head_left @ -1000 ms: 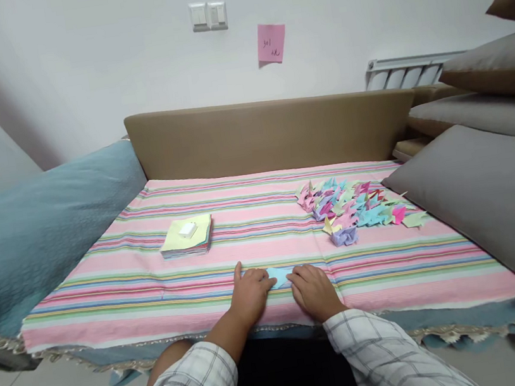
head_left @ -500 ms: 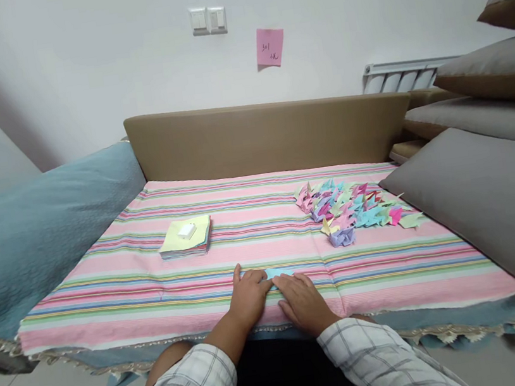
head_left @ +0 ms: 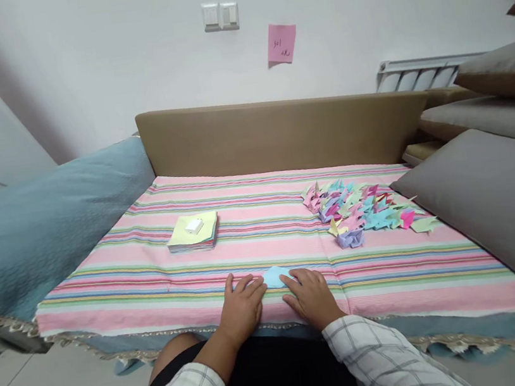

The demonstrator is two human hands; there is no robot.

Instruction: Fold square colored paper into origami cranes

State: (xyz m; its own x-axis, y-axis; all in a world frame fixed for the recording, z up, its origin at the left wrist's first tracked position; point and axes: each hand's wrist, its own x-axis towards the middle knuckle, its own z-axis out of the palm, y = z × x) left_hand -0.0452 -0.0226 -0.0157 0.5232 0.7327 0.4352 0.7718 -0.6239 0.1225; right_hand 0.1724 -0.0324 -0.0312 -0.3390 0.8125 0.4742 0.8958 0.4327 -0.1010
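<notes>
A small folded piece of light blue paper (head_left: 275, 276) lies flat on the striped cloth (head_left: 133, 300) in front of me. My left hand (head_left: 243, 303) rests at its left edge with the fingers stretched out, fingertips touching or very close to the paper. On the other side, my right hand (head_left: 311, 295) lies with fingers spread, its fingertips over the paper's right end. Both hands are palm down, and neither grips the paper.
Back left sits a stack of coloured paper squares (head_left: 194, 243) with a small white box-like object (head_left: 194, 226) on top. Many folded paper pieces (head_left: 366, 213) are heaped at the right. Grey cushions (head_left: 487, 192) border the right side, and a brown backrest (head_left: 278, 136) the far side.
My hands have moved apart, so more of the blue paper shows between them. The whole view has shifted and tilted slightly.
</notes>
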